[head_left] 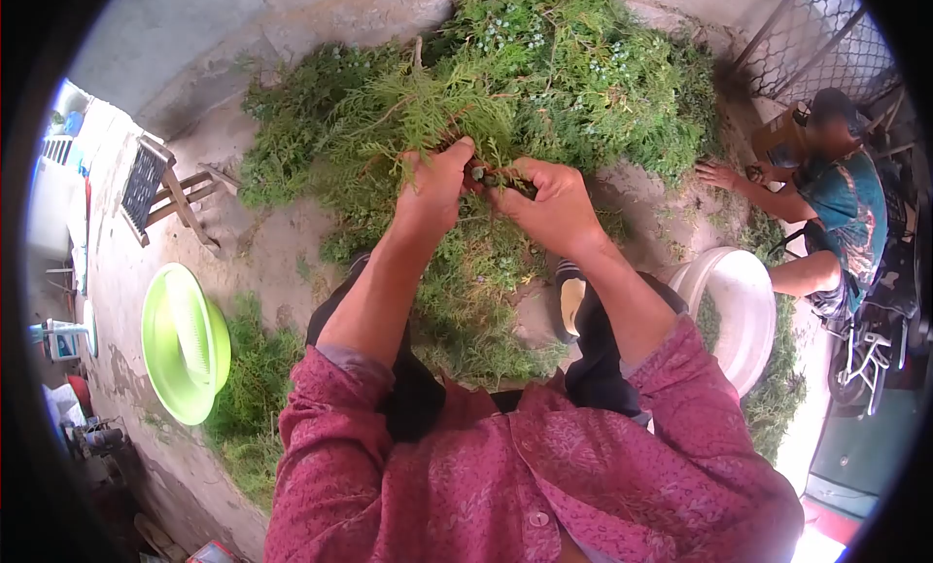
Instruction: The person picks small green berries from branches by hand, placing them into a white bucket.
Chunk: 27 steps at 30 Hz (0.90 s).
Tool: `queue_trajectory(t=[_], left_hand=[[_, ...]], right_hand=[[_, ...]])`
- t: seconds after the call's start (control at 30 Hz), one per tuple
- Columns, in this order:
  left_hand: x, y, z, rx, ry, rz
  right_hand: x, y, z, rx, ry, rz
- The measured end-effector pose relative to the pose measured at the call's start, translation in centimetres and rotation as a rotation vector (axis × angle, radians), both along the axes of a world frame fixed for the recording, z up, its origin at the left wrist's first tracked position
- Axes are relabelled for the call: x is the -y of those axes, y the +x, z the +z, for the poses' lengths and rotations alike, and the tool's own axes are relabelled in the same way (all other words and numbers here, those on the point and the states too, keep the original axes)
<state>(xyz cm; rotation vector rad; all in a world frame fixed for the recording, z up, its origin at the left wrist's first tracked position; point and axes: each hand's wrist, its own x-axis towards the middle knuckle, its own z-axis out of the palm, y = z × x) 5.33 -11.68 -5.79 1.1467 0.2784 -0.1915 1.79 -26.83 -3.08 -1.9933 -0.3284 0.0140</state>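
My left hand (434, 189) is closed around an evergreen branch (428, 121) whose flat, scaly green sprays fan out above it. Close beside it, my right hand (556, 209) pinches a small sprig with round blue-green cones on the same branch; what lies under its fingertips is partly hidden. Both hands are in front of me, almost touching. Beyond them spreads a large pile of cut evergreen branches (622, 87), dotted with pale blue-green cones. More loose green sprigs (466, 310) lie on the ground between my feet.
A light green basin (155, 354) stands at left with greenery beside it. A wooden folding stool (165, 193) is further back. On my right is a white bucket (748, 320). Another person (846, 213) sits beyond it, one hand reaching to the pile's edge. Wire mesh (826, 38) stands behind.
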Motion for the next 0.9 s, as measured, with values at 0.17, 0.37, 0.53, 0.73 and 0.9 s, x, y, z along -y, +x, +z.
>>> queue_trajectory(t=[0.17,0.37,0.53,0.73,0.9], left_hand=[[-0.2,-0.7,1.5,0.01,0.166,-0.01],[-0.9,0.3,0.6,-0.002,0.088,0.101],[0.1,0.2,0.1,0.008,0.182,0.083],[0.6,-0.1,0.5,-0.015,0.074,0.126],[0.3,-0.2,-0.5,0.0,0.092,0.058]], right_hand=[[0.7,-0.2,2.4,-0.432,0.185,0.131],[2.5,-0.7,4.2,-0.738,0.655,0.202],[2.1,-0.4,3.3,-0.664,0.768,0.205],[0.5,-0.1,-0.4,0.006,0.165,0.065],[0.2,0.1,-0.2,-0.06,0.023,-0.027]])
